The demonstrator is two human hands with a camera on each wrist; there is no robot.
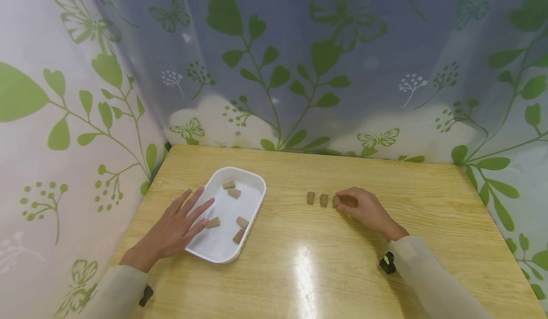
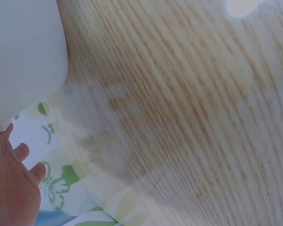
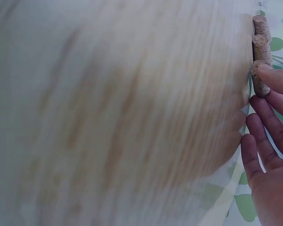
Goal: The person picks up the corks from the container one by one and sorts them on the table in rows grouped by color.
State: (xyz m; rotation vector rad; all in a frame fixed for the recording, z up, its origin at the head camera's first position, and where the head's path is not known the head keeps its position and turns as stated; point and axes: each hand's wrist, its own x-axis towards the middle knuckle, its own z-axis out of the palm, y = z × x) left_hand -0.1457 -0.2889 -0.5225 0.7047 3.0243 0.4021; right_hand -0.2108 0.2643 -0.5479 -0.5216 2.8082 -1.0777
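Observation:
Three tapered cork stoppers stand in a short row on the table, right of the tray, in the head view. The left cork (image 1: 310,198) and the middle cork (image 1: 324,200) stand free of any hand. My right hand (image 1: 366,208) pinches the right-hand cork (image 1: 336,201) between thumb and forefinger; in the right wrist view this cork (image 3: 260,82) is nearest the hand (image 3: 273,188). My left hand (image 1: 173,226) lies with fingers spread over the left rim of a white tray (image 1: 224,207). Several corks lie on their sides in the tray, one (image 1: 213,222) beside the left fingertips.
The wooden table (image 1: 342,271) reaches back to a patterned curtain (image 1: 274,71) with green leaves and butterflies. Another curtain side (image 1: 64,119) runs along the left. Dark wrist cameras sit under both sleeves, the right camera (image 1: 387,263) close over the table.

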